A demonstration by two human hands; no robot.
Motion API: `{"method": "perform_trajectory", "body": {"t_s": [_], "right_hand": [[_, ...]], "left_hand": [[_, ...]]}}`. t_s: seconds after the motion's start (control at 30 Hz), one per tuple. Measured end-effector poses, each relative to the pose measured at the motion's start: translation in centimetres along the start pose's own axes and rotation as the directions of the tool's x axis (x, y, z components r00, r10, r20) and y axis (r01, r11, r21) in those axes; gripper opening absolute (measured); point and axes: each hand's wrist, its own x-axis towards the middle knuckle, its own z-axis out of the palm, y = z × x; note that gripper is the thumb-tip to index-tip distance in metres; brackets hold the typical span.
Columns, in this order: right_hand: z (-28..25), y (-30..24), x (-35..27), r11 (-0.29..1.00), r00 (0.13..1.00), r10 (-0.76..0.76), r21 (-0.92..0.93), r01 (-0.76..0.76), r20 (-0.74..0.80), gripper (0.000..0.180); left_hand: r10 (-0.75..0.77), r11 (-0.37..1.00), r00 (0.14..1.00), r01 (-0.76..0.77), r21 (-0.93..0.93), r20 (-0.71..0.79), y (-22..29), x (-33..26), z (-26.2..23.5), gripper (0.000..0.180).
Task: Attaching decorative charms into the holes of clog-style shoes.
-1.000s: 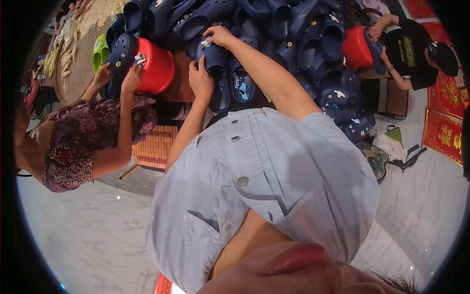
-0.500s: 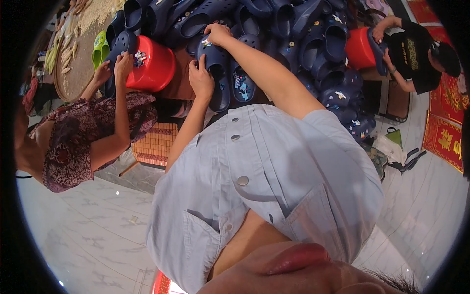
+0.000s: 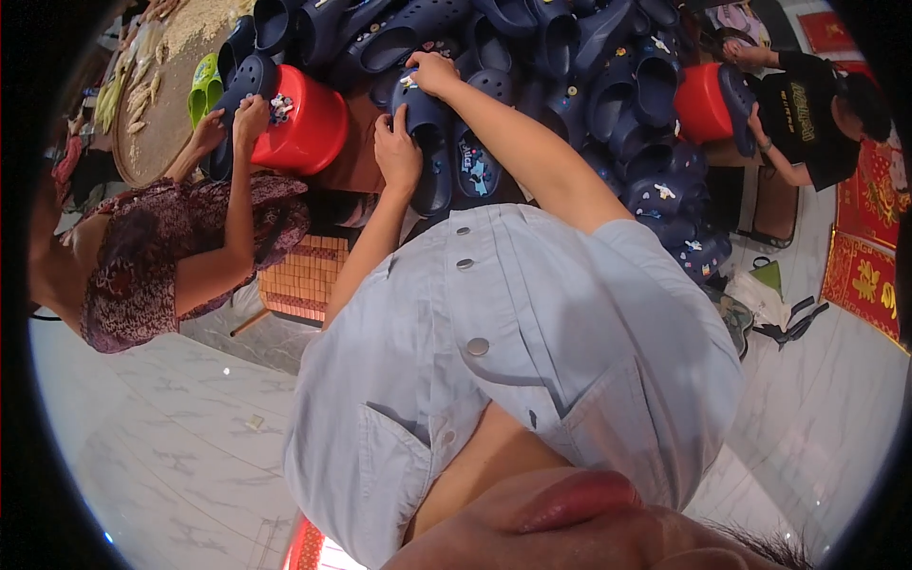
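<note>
A navy foam clog (image 3: 433,157) lies in front of me with its toe pointing away. My left hand (image 3: 397,157) grips it along the left side, the index finger stretched up toward the toe. Over the toe, my right hand (image 3: 435,74) bends with its fingers closed at a small pale shoe charm (image 3: 409,83); the fingertips partly hide it. Just right of this clog rests a second navy clog (image 3: 475,157), with a blue cartoon print on its insole. Neither hand touches that one.
Navy clogs (image 3: 655,81) pile up behind and to the right, some with charms. At left, a person holds a navy clog (image 3: 245,90) beside a red bucket (image 3: 302,123) and a green clog (image 3: 203,90). Another person at right holds a clog (image 3: 737,103) by a red bucket (image 3: 698,103).
The view has shifted slightly. Both my hands stay on the same clog, with the right fingers still at the toe. The right-hand person has taken one hand off their clog.
</note>
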Motion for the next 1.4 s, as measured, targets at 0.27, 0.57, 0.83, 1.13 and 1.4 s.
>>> {"method": "perform_trajectory", "body": {"t_s": [0.27,0.57,0.83,1.13,1.4], "right_hand": [[0.3,1.1,0.7,0.996,0.997,-0.078,0.036,0.078,-0.006,0.034],[-2.4,1.6,0.4,0.977,0.970,-0.213,-0.007,0.214,-0.118,0.038],[-18.6,11.6,-7.6,0.867,0.662,-0.035,0.307,0.392,-0.748,0.043],[-37.5,48.8,-17.3,0.760,0.153,0.640,0.591,-0.270,-0.753,0.063],[-44.0,52.1,-17.9,0.653,0.233,0.717,0.516,-0.554,-0.657,0.067]], "left_hand": [[0.007,1.000,1.000,-0.007,-0.023,0.010,0.4,0.1,-0.4,0.058],[0.038,0.999,0.999,-0.038,-0.020,0.029,1.4,0.7,0.0,0.057],[-0.026,0.999,0.997,0.029,-0.045,0.071,0.3,-0.2,-1.3,0.057],[-0.002,1.000,0.995,0.005,-0.027,0.095,-0.2,0.6,-0.6,0.059],[0.003,0.999,0.997,-0.007,0.048,0.079,-0.5,-0.2,-1.6,0.058]]}}
